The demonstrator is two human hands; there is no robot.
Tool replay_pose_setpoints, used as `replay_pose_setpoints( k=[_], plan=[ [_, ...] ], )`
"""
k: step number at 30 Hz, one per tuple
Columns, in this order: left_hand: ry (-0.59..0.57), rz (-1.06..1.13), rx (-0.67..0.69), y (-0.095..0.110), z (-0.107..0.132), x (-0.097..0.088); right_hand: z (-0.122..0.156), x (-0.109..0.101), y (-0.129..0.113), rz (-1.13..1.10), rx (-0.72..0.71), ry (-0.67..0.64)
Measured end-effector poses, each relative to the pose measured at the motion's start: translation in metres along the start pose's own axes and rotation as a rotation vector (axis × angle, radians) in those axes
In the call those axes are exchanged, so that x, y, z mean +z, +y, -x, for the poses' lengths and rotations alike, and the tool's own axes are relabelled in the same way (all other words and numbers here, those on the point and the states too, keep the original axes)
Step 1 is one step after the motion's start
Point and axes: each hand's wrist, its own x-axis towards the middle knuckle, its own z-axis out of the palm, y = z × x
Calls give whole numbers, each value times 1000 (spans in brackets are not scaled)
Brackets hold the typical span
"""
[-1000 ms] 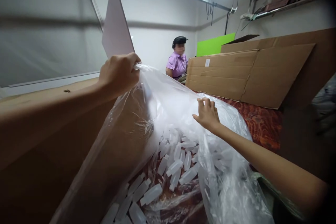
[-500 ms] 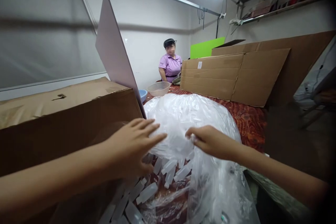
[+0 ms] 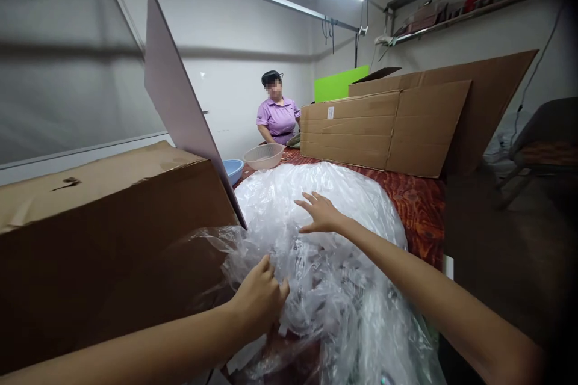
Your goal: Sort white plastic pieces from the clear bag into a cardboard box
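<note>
A big clear plastic bag full of small translucent bottles lies on the red-patterned table in front of me. My left hand is closed on a crumpled fold of the bag's near side. Farther back, my right hand rests flat on top of the bag with its fingers spread. The bottles are mostly hidden under the bunched plastic.
A large brown cardboard box stands at my left with a pale board leaning behind it. Flattened cartons stand at the back right. A clear bowl, a blue bowl and a seated person in purple are at the far end.
The raised bag opening has been dropped and folded down over the bottles. My left hand came down and back to grip the near plastic; my right hand moved farther onto the bag's top.
</note>
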Motion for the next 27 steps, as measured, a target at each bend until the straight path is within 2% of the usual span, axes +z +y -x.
replay_pose_setpoints(
  k=[2,5,10,14,18,23,27],
  plan=[
    [11,35,-5,-4,4,1,-14,12,10,33,-54,-15],
    [17,63,-9,-11,15,7,-11,27,11,71,-112,1],
    [20,45,42,-14,23,14,41,39,-1,66,-99,37],
    [12,64,62,-7,15,8,86,47,-14,51,-26,1],
    [12,41,83,3,12,-2,104,55,-26,58,90,-52],
    [-4,-44,78,10,24,-8,102,50,-28,-56,139,-140],
    [21,-57,26,11,36,-13,109,33,-24,-233,165,-88]
  ],
)
